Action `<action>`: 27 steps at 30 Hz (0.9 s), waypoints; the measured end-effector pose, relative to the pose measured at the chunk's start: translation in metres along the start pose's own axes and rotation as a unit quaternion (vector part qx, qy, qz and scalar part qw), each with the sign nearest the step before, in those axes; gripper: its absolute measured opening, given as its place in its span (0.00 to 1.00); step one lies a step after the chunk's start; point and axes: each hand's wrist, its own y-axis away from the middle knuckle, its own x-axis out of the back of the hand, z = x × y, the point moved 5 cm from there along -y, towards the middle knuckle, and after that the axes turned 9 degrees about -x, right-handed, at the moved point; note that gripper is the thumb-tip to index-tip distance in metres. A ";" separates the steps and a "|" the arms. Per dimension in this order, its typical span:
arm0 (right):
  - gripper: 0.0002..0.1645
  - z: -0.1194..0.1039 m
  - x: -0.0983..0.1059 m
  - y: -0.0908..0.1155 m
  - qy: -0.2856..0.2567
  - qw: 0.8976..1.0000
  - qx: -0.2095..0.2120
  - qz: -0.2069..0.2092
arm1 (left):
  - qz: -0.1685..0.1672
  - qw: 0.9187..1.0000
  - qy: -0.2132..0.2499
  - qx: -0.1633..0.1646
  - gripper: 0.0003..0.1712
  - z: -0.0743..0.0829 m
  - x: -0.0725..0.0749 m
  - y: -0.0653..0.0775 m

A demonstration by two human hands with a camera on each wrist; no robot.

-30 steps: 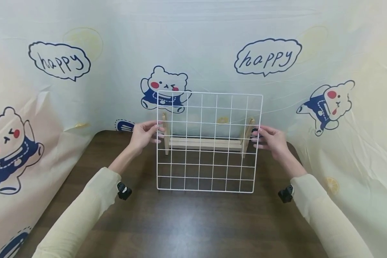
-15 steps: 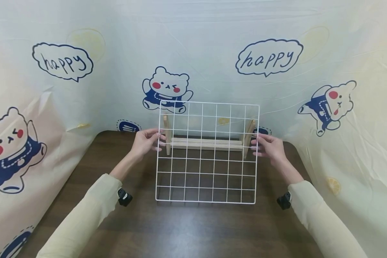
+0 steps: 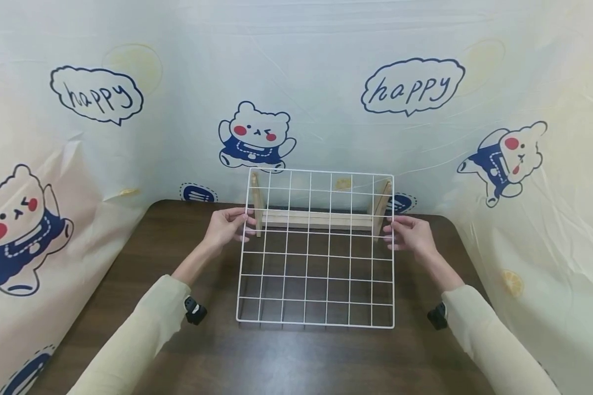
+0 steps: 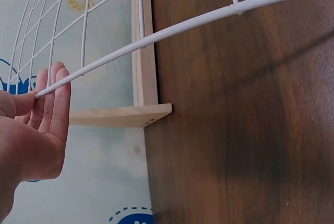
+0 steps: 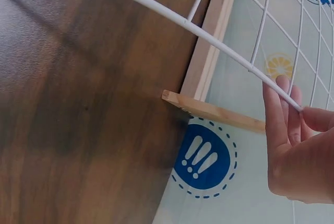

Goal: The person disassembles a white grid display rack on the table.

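A white wire grid panel [image 3: 306,256] is held between both hands, its top edge tipped away toward the back. My left hand [image 3: 224,226] pinches its left side wire between thumb and fingers, as the left wrist view also shows at the panel's edge wire [image 4: 172,30]. On the opposite side my right hand [image 3: 413,235] pinches the right side wire. Behind the panel stands a wooden rack [image 3: 321,220] with two upright end pieces joined by a crossbar, partly seen through the mesh. In the right wrist view, one wooden end piece [image 5: 219,113] lies beyond the wire.
A dark wooden table [image 3: 296,362] carries everything. Pale printed cloth [image 3: 321,66] with bears and lettering hangs behind it and along both sides. A small black device [image 3: 195,311] is strapped at the left wrist, another [image 3: 437,316] at the right.
Both hands have lowered the grid panel, and its top edge has dropped while its bottom edge has come nearer to me. The panel leans back more. The wooden rack has stayed in place.
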 end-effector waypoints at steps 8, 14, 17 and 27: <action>0.24 0.015 -0.001 0.004 0.023 1.000 -0.011 -0.009 | 0.005 1.000 -0.005 0.018 0.18 -0.015 -0.004 0.008; 0.24 0.026 -0.003 0.006 0.028 0.999 -0.011 -0.020 | 0.011 0.999 -0.012 0.037 0.17 -0.026 -0.004 0.017; 0.24 0.032 -0.004 0.007 0.027 0.999 -0.014 -0.022 | 0.014 0.999 -0.014 0.041 0.17 -0.029 -0.005 0.021; 0.24 0.049 -0.007 0.010 0.022 0.999 -0.041 -0.022 | 0.017 0.997 -0.024 0.066 0.17 -0.041 -0.008 0.032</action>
